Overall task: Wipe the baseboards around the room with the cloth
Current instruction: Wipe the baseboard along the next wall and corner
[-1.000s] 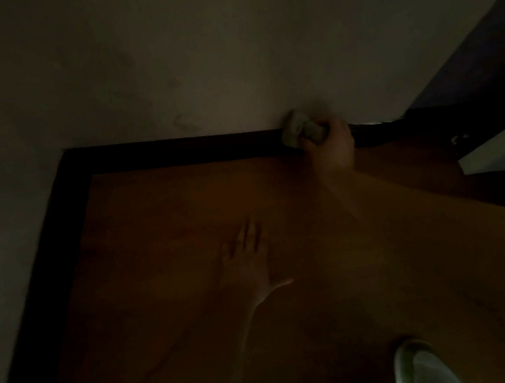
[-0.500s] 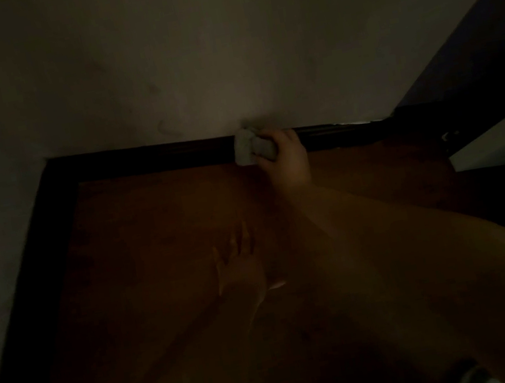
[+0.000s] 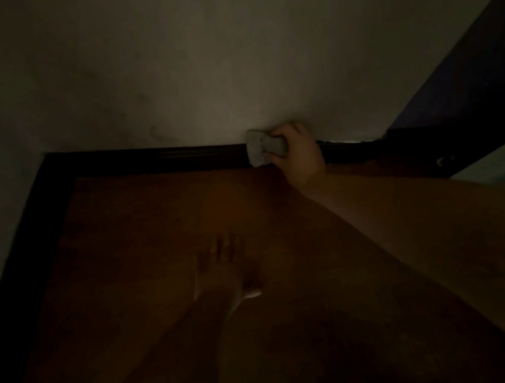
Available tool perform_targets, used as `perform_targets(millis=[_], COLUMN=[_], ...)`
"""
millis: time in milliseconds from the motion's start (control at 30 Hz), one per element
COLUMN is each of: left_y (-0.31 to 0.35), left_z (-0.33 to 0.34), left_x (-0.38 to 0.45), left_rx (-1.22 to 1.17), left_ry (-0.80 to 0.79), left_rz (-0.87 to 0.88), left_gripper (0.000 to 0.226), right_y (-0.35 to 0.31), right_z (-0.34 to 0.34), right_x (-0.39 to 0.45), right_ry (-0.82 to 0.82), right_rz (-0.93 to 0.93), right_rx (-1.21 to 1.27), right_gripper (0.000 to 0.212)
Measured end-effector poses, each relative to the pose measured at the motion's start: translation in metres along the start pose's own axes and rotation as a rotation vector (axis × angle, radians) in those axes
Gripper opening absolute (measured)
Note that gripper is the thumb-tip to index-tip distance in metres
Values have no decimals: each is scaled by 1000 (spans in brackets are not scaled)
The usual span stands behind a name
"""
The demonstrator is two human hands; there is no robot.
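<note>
Pretty dark shot, so take this with a grain of salt. Biggest thing here is the pale wall (image 3: 218, 45), then the reddish wood floor (image 3: 150, 229), then the dark baseboard (image 3: 170, 156) running along where they meet and turning the corner down the left side. The baseboard looks rigid and fixed, with a grooved profile, so it can take firm pressure, though dust probably sits in those grooves and on the top lip.

The left hand (image 3: 220, 267) lies flat on the floor, fingers spread, holding nothing; looks like it's just propping the person up.

The right hand (image 3: 299, 156) is curled around the cloth (image 3: 262, 150), which is pressed against the baseboard right by the wall. The cloth is small, light, soft and bunched, so I'd guess it molds into the grooves easily. Gripping it wadded like this seems right, with a pad sticking out ahead of the fingers (image 3: 284, 133) to do the wiping.
</note>
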State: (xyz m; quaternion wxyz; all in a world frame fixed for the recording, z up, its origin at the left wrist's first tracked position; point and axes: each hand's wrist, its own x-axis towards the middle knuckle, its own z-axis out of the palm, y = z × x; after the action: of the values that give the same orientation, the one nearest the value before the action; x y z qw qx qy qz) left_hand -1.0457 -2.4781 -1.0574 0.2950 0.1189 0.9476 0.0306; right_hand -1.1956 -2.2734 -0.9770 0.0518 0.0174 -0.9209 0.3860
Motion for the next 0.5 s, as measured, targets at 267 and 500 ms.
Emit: perform_targets(millis=[267, 500], left_y=[5, 39], left_z=[-9, -13], left_x=[-4, 2], left_rx=[51, 46], left_ry=[-21, 34], left_rz=[-1, 131], left_gripper=[124, 102], right_y=[66, 90], right_z=[-60, -113], right_x=[-29, -41], right_ry=[132, 58], right_rz=[331, 290], right_rx=[-190, -123], right_gripper=[38, 48])
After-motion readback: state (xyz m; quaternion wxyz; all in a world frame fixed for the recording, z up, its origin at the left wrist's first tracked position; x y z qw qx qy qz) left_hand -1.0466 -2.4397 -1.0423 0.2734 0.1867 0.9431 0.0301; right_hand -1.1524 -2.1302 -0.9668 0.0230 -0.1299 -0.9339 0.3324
